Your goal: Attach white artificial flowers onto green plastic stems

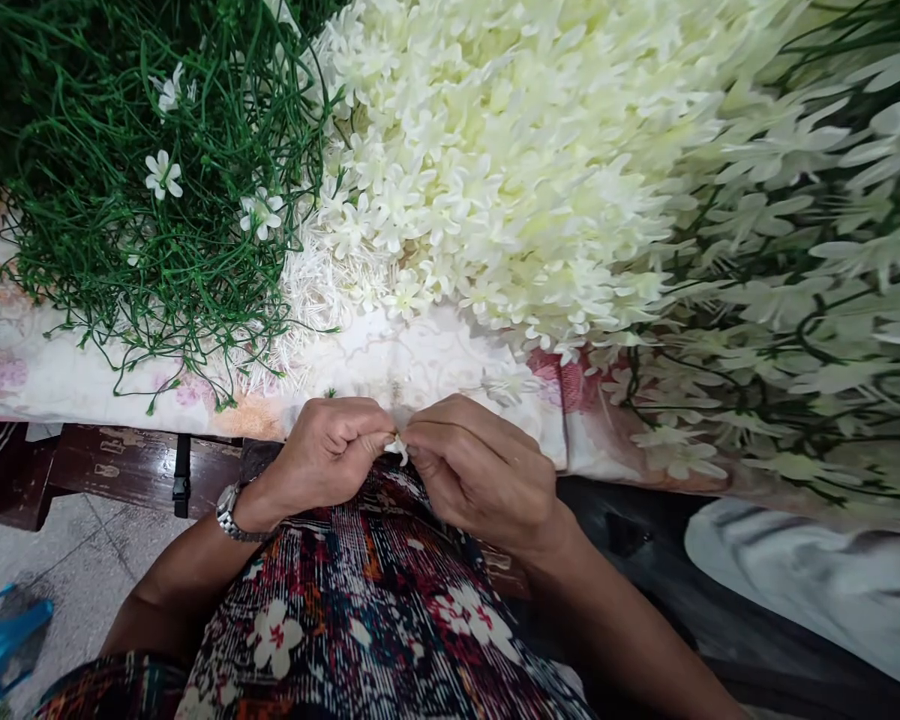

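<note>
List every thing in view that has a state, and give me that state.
Left hand: closed in a pinch.
Right hand: closed in a pinch.
Small white piece: held at both hands' fingertips.
Green stems: heaped, tangled, a few white flowers among them.
Cream blossoms: massed together, petals open.
Patterned cloth: spread beneath the heaps.
Wristwatch: worn on the left wrist.

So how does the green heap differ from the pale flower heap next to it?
Colour: the green heap is dark green, while the pale flower heap is creamy white to yellowish. Make-up: the green heap is mostly thin, tangled stems with few blossoms; the pale flower heap is densely packed blossoms. Both lie on a patterned cloth.
</note>
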